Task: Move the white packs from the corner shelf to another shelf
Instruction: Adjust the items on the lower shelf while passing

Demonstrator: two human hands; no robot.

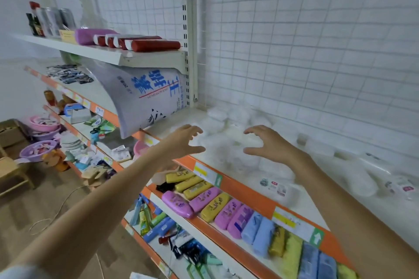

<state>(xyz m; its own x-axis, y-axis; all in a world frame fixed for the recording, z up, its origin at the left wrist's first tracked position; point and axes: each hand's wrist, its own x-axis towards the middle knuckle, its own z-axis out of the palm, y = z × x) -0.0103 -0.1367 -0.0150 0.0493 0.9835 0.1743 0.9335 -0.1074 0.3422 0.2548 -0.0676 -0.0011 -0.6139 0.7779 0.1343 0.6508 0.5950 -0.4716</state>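
Reaching forward over the orange-edged shelf [238, 184], the left hand [184, 140] and right hand [265, 142] hover with fingers spread and curved, gripping nothing, on either side of a heap of white packs [229, 140] in the shelf's corner. Slippery clear wrapping and soft, pillowy contents could let a pack slide out of a loose two-handed scoop, I judge. Beyond, a woven sack [147, 95] leans under the upper shelf, before a white wire grid [306, 41].

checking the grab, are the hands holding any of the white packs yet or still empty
Empty. The left hand and right hand hover with fingers spread on either side of the white packs, gripping none.
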